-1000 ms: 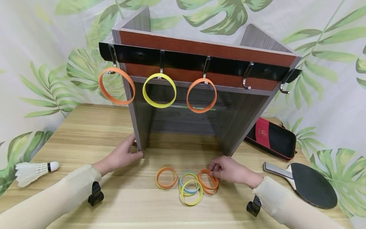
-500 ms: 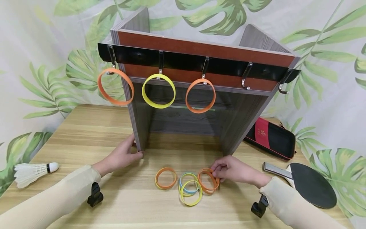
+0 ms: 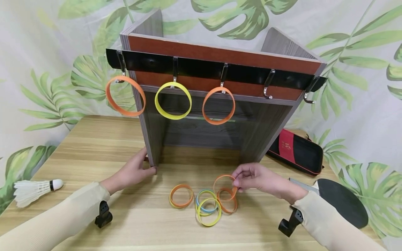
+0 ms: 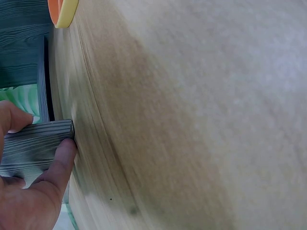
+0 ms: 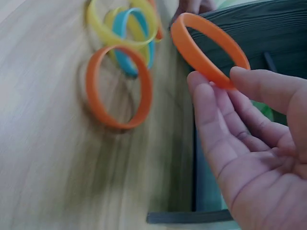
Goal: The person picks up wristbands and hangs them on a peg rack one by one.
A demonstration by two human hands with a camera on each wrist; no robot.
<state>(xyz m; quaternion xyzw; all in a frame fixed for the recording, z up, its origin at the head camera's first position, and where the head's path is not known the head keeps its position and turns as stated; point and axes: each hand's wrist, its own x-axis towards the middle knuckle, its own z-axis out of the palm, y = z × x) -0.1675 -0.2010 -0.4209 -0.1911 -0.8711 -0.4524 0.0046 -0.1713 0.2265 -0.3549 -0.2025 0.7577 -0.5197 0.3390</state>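
My right hand pinches an orange silicone wristband between thumb and fingertips, raised over the table. Below it lies another orange wristband, beside a small overlapping pile of yellow wristbands and a blue wristband. To their left an orange and yellow pair of wristbands rests on the wood. My left hand grips the lower front edge of the grey wooden stand's left side panel, thumb and fingers on either side. Three wristbands, orange, yellow and orange, hang from the stand's hooks.
Across the stand's front runs a black hook rail; its two right-hand hooks hold nothing. A shuttlecock lies far left. On the right are a black and red case and a table tennis bat, partly behind my right forearm.
My right hand has lifted one orange wristband off the other and moved slightly up and right. The left hand stays on the panel.
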